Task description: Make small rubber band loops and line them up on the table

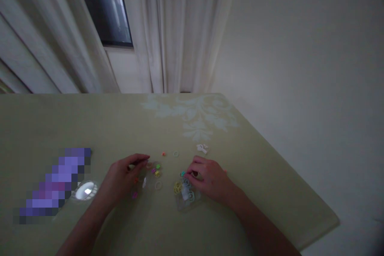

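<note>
My left hand [125,178] is closed in a pinch above a loose group of small hair ties. A pinkish-orange hair tie [149,165] lies right at its fingertips, but whether they hold it is unclear. Beside it are a green charm [158,166], a yellow charm [157,173] and a pale ring [158,185]. My right hand [210,176] is also closed, thumb and finger together at a teal hair tie [183,174]. Below those fingertips, yellow hair ties [178,187] and pale blue ones [191,196] lie on a clear plastic packet [182,205].
A white charm piece [202,148], a pale ring [176,154] and a small orange piece [163,154] lie beyond my hands. At left are a clear round shiny lid-like object [86,191] and a blurred purple item [55,186]. The table's edge [279,156] slants down the right, near the wall.
</note>
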Action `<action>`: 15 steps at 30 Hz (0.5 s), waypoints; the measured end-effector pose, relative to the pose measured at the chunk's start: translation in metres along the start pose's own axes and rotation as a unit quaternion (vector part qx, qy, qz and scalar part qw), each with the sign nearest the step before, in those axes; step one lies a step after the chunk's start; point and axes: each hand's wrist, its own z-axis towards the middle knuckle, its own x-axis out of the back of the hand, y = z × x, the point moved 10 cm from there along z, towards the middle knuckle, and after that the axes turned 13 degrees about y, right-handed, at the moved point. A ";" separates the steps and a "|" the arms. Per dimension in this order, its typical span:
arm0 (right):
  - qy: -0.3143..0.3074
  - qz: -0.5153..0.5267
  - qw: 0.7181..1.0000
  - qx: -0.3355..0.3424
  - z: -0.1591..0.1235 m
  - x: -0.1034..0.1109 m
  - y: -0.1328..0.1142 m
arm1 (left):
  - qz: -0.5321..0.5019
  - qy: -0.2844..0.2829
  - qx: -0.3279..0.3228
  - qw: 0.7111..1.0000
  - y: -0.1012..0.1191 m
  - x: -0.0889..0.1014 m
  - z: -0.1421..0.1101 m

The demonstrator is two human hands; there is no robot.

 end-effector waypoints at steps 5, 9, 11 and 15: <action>-0.007 -0.008 1.000 0.002 0.000 -0.002 -0.002 | 0.051 0.010 -0.033 0.998 0.006 0.001 -0.002; -0.005 -0.012 1.000 -0.002 -0.001 -0.002 -0.002 | 0.048 0.003 -0.025 0.999 0.006 -0.001 -0.003; -0.005 -0.012 1.000 0.000 -0.001 -0.002 -0.003 | 0.024 0.020 -0.023 0.999 0.007 0.002 -0.003; -0.011 -0.021 1.000 0.007 -0.002 -0.003 -0.004 | -0.002 0.084 -0.069 0.994 0.018 0.014 -0.003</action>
